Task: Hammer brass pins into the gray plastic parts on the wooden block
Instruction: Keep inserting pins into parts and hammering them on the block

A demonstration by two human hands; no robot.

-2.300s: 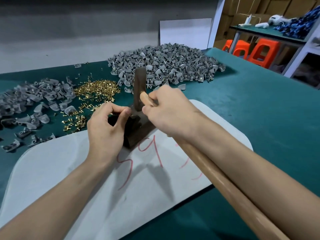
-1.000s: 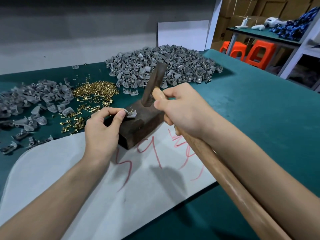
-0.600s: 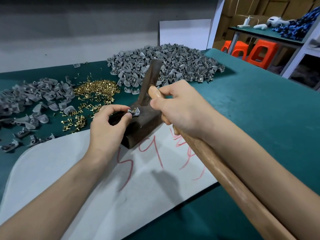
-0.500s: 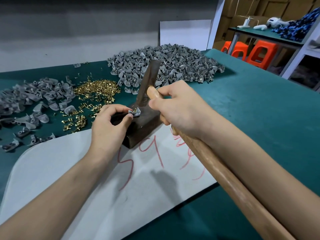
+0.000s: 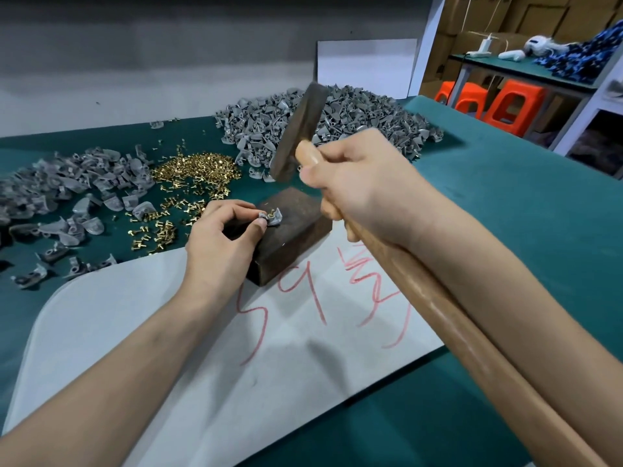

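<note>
— What's at the far left?
— Loose gray parts (image 5: 67, 183) strewn on the green table (image 5: 505, 203), with a heap of brass pins (image 5: 195, 170) just beside them.
— And the left hand (image 5: 219, 241)?
— Its thumb and fingers are curled and pinch one gray part (image 5: 272, 219), with a brass pin (image 5: 270, 213) in it, on top of the wooden block (image 5: 293, 230). The block sits on a white sheet (image 5: 151, 315) with red writing.
— The right hand (image 5: 367, 190)?
— It is wrapped tight round the hammer handle (image 5: 438, 308), just below the hammer head (image 5: 298, 133). The head hangs tilted above the block, apart from the pin. Behind it lies a large pile of gray parts (image 5: 354, 119).
</note>
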